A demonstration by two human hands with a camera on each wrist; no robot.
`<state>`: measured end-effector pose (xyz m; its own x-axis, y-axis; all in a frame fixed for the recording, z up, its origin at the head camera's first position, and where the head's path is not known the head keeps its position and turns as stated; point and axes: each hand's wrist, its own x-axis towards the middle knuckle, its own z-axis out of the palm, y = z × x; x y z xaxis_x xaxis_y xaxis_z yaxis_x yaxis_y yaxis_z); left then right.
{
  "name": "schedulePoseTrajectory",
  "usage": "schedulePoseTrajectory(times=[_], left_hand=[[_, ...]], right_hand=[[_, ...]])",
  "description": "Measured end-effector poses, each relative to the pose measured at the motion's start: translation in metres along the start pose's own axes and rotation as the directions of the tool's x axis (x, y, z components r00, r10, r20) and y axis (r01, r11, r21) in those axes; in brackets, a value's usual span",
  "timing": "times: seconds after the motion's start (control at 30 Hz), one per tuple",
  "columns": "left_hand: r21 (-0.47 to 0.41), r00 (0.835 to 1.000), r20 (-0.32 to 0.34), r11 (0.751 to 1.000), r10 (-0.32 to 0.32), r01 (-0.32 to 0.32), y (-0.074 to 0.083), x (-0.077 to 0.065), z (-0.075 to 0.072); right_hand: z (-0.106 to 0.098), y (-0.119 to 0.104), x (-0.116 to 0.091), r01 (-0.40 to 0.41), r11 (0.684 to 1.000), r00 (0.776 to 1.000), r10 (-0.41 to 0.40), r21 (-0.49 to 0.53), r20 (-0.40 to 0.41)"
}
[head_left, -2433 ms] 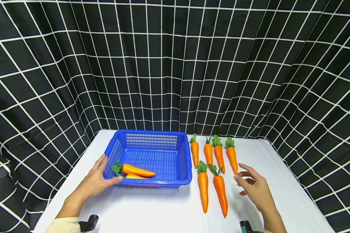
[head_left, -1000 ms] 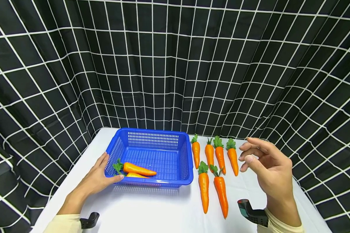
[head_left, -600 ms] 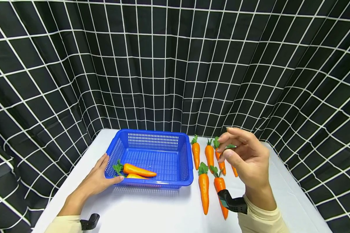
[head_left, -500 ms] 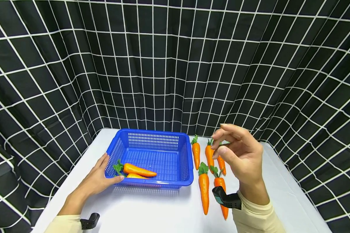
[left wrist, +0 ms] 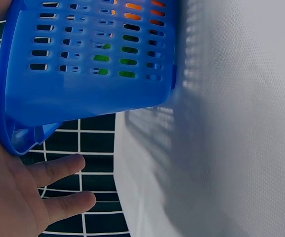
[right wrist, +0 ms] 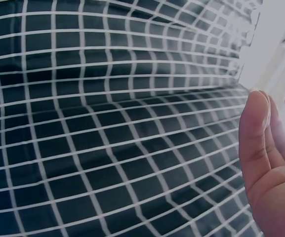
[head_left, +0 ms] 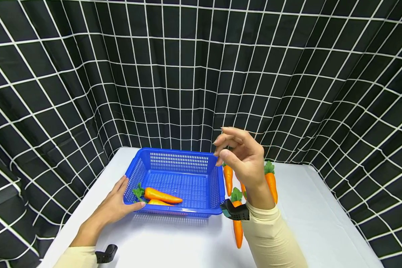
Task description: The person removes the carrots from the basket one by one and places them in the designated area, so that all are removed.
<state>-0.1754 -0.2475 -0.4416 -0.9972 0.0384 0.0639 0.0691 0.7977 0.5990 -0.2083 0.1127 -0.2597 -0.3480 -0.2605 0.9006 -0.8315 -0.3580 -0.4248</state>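
Observation:
My left hand [head_left: 112, 206] spans the front left corner of the blue plastic basket [head_left: 181, 210], its thumb on the front rim and its fingers along the left side. In the left wrist view, two straight fingers [left wrist: 65, 205] show beside the basket's slotted wall [left wrist: 98, 91]. Inside the basket, one carrot [head_left: 162, 195] with green leaves lies in front of a second carrot [head_left: 158, 202], partly hidden. My right hand [head_left: 242, 154], loosely curled and holding nothing, is raised over the basket's right edge. Its thumb and fingers [right wrist: 255, 133] appear in the right wrist view.
To the right of the basket, carrots lie on the white table [head_left: 308, 219]: one near the rim [head_left: 228, 180], one in front [head_left: 237, 230], one farther right [head_left: 271, 184]. The right arm hides others. A black gridded curtain [head_left: 174, 74] encloses the table's back and sides.
My right hand has moved up from beside the rightmost carrot, then left across the row of carrots to the basket's right edge. The left hand and the carrots have stayed put.

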Motion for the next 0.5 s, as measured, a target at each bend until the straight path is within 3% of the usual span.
schedulePoseTrajectory(times=[0.5], left_hand=[[0.005,1.000,-0.007,1.000,-0.010,0.010,-0.001,0.000,0.000]], right_hand=[[0.021,0.065,-0.001,-0.154,0.988,0.985,0.152,0.023,0.078]])
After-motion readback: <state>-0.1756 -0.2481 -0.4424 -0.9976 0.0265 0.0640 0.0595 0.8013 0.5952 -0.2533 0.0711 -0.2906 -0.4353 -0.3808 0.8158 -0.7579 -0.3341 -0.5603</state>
